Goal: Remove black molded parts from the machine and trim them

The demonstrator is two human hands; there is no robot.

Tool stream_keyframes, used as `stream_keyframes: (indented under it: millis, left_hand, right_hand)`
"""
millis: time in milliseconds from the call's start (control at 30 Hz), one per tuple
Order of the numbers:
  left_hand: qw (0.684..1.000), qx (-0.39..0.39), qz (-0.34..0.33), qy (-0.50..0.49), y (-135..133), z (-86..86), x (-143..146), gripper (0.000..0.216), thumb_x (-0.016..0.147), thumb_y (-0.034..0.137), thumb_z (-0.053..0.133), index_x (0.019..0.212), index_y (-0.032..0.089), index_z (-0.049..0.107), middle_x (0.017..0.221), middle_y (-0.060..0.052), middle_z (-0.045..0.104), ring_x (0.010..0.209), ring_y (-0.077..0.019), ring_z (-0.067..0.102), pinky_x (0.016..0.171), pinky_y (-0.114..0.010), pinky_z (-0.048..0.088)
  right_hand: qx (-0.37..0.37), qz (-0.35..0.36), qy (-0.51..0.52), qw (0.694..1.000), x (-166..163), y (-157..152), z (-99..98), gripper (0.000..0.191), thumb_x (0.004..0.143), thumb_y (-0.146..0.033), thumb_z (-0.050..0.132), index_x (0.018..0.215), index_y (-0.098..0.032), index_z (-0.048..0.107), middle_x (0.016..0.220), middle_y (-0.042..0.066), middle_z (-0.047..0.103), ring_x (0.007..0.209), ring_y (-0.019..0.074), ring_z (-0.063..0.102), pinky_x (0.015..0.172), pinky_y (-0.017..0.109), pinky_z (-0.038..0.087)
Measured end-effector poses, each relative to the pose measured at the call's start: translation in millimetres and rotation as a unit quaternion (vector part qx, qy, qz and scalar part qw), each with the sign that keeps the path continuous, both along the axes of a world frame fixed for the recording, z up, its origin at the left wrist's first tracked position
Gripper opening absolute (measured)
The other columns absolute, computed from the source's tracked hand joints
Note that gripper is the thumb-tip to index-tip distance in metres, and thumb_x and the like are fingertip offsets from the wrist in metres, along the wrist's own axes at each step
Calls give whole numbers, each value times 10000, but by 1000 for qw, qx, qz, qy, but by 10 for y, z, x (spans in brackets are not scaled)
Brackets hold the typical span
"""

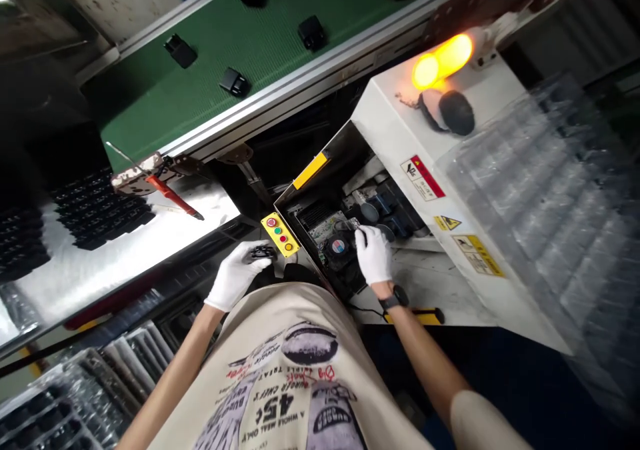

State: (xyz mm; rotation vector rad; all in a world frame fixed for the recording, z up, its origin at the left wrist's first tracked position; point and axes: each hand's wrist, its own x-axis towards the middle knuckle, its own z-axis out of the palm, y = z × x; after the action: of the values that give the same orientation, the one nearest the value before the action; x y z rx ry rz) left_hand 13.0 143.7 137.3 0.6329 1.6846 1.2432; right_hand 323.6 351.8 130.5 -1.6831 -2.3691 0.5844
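My left hand [234, 273], in a white glove, is closed around a small black plastic piece [262, 253] beside the yellow button panel [280, 234]. My right hand [374, 255], gloved too and with a dark watch at the wrist, reaches into the open front of a white machine [425, 270]. Its fingers are pinched together over the fixture, and what they may hold is too small to make out. Just left of those fingertips lies a dark fixture block with a round red-and-blue label [339, 246].
Several black plug-like adapters, one of them a near adapter [235, 83], lie on a green conveyor belt [200, 117]. An orange-handled screwdriver [173, 197] juts from the belt's end. A yellow lamp [443, 62] glows atop the machine; clear plastic trays [540, 237] stand at right.
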Motion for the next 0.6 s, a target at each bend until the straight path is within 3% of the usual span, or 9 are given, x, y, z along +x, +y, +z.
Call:
stream_keyframes:
  millis: [33,100,167,233,300,400,467,533,600]
  left_hand:
    - [999,13,-39,27,99,67,57,492,863,437,939,1283,222,801,1270,-93,815,1170,-310,781,1151,-515,624]
    - [987,54,-118,91,307,169,201,363,898,344,908,1227,236,800,1209,-77,811,1122,-294,779,1107,-504,645]
    - [964,121,-186,149,498,209,363,255,953,184,797,1202,236,775,1193,-75,786,1116,-267,762,1083,-481,652]
    - [937,191,-226,187,628,202,506,329,968,38,658,1228,224,735,1226,-89,742,1141,-244,732,1076,-465,651]
    - [922,231,-233,204,674,183,609,414,968,-22,599,1296,216,685,1266,-107,695,1172,-238,704,1086,-475,649]
    - [925,233,-218,205,624,181,698,500,994,4,618,1437,234,598,1350,-130,646,1263,-268,680,1111,-512,650]
    - [935,208,-205,200,559,190,713,611,1008,46,635,1565,265,514,1467,-159,592,1301,-285,678,1084,-508,670]
    - [950,169,-176,196,489,188,677,695,1028,124,670,1659,288,428,1587,-184,512,1294,-286,694,1068,-501,682]
    - [963,132,-134,194,403,169,582,673,1060,219,681,1674,295,416,1630,-184,476,1270,-275,715,1096,-510,671]
  right_hand:
    - [-38,2,104,994,-116,-144,123,489,1183,-510,486,1420,-156,726,1426,196,742,1240,296,725,1127,449,558]
    - [-184,54,256,947,-362,-419,331,554,1152,-548,570,1582,-203,614,1470,156,742,1163,250,778,1055,407,627]
    - [-249,103,297,916,-570,-612,482,566,1104,-499,679,1604,-243,608,1487,116,749,1219,245,777,1092,394,627]
    - [-231,118,273,926,-692,-689,574,488,1060,-413,748,1521,-262,694,1464,87,768,1300,255,749,1156,388,592]
    - [-209,119,231,943,-719,-670,612,387,1038,-361,763,1412,-260,763,1365,75,810,1231,254,770,1104,369,606]
    - [-201,155,165,953,-631,-509,574,272,1021,-355,775,1263,-234,797,1158,60,844,1034,246,792,973,351,625]
    - [-163,160,119,966,-533,-307,490,282,1035,-353,764,1281,-214,776,1231,80,832,1121,264,783,1045,367,598]
    - [-115,103,38,987,-428,-37,369,344,1080,-347,711,1380,-178,722,1388,138,784,1262,298,752,1118,391,563]
    - [-90,22,-86,992,-334,249,222,399,1129,-354,636,1461,-132,650,1428,201,752,1273,331,753,1088,408,567]
